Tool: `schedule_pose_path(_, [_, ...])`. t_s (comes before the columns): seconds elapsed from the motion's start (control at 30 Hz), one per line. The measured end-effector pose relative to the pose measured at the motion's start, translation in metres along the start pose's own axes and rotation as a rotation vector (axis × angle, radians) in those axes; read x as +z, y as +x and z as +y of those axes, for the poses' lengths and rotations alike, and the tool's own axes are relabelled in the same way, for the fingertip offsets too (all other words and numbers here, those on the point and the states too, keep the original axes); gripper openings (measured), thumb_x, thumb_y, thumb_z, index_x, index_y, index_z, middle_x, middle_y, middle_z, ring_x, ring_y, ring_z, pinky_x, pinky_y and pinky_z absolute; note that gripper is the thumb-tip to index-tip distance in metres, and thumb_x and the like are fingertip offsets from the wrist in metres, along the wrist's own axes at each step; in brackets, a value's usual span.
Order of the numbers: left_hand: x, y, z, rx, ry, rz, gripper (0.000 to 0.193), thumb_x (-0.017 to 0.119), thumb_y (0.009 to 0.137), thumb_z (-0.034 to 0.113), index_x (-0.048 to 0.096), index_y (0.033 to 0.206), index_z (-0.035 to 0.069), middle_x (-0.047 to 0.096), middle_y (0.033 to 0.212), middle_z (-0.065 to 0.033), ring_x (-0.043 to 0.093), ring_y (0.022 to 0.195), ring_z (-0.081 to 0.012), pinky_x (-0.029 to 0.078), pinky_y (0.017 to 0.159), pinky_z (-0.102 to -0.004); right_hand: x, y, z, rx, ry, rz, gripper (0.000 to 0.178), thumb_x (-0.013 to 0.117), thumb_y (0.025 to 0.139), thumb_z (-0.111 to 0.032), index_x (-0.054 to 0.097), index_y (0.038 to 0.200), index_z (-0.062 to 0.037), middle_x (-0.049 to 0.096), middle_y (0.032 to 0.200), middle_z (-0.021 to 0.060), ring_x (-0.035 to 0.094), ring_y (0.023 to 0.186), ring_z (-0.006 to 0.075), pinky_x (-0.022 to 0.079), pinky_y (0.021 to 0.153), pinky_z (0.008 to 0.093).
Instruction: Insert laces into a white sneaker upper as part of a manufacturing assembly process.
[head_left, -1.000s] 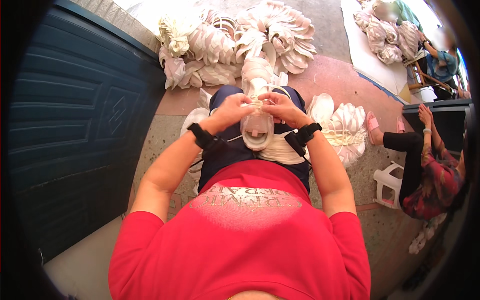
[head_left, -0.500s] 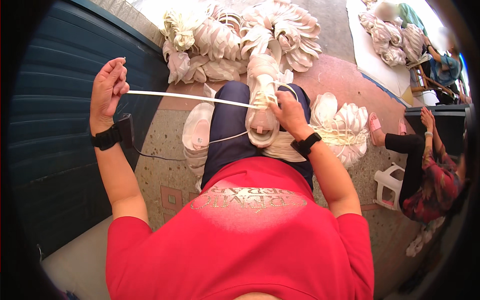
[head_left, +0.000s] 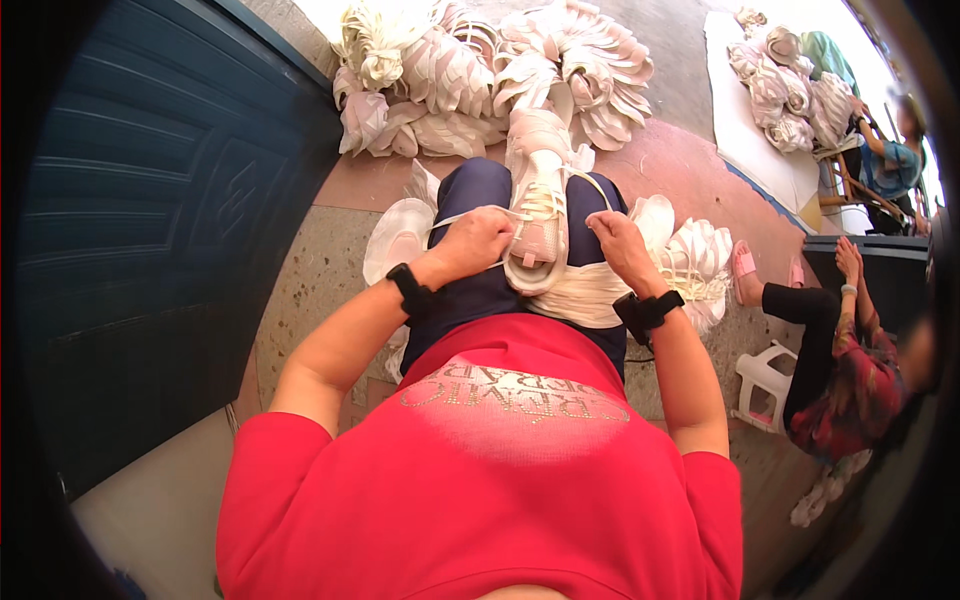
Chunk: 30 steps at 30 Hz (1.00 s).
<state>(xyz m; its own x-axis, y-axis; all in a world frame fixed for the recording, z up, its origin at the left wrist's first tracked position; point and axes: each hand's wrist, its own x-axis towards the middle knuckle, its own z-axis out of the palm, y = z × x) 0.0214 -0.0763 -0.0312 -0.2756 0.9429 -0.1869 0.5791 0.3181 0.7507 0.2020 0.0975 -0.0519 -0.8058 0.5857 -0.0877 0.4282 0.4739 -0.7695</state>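
Observation:
A pale pink and white shoe upper lies between my thighs, its toe toward me. White shoelace is threaded across its front. My left hand is closed beside the upper's left edge, gripping a lace that runs to the eyelets. To the right, my right hand pinches the other lace, which arcs from the upper's far right side over my thigh. The fingertips are small, so the exact grip is partly hidden. Across my lap, below the upper, rests a bundle of cream laces.
Bundled shoe uppers are heaped beyond my knees; more uppers lie left, and a lace-tied bundle lies right. A dark blue metal door stands left. At right, a person sits near a white stool; others work farther back.
My left hand has come from far left, where it held the lace stretched out, to beside the upper. My right hand has moved off the eyelets to the right.

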Motion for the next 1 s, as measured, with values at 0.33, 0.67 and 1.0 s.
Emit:
schedule_pose_path(0.33, [0.017,0.012,-0.014,0.214,0.522,0.417,0.012,0.051,0.07,0.007,0.06,0.075,0.0,0.055,0.101,-0.021,0.046,0.105,-0.0362,0.037,0.09,-0.0419,0.007,-0.009,0.002,0.142,0.129,0.018,0.021,0.054,0.08,-0.016,0.061,0.088,0.0023,0.062,0.075,0.0151,0.06,0.069,0.0243,0.045,0.065,0.031])
schedule_pose_path(0.67, [0.015,0.015,-0.008,0.197,0.506,0.365,0.007,0.056,0.07,0.01,0.061,0.068,0.006,0.057,0.072,-0.0075,0.05,0.078,-0.0257,0.04,0.07,-0.0366,0.014,-0.01,-0.008,0.131,0.115,-0.01,0.019,0.053,0.081,-0.015,0.062,0.084,0.0015,0.06,0.065,0.0098,0.057,0.061,0.0179,0.044,0.058,0.0281])
schedule_pose_path(1.0, [0.021,0.023,0.004,0.252,0.639,0.336,0.007,0.057,0.068,0.01,0.064,0.066,0.01,0.056,0.065,-0.0049,0.05,0.075,-0.0233,0.038,0.069,-0.0351,0.025,-0.001,-0.009,0.101,-0.087,-0.03,0.02,0.047,0.082,-0.017,0.058,0.076,-0.0011,0.058,0.07,0.0159,0.057,0.071,0.0332,0.043,0.064,0.0405])
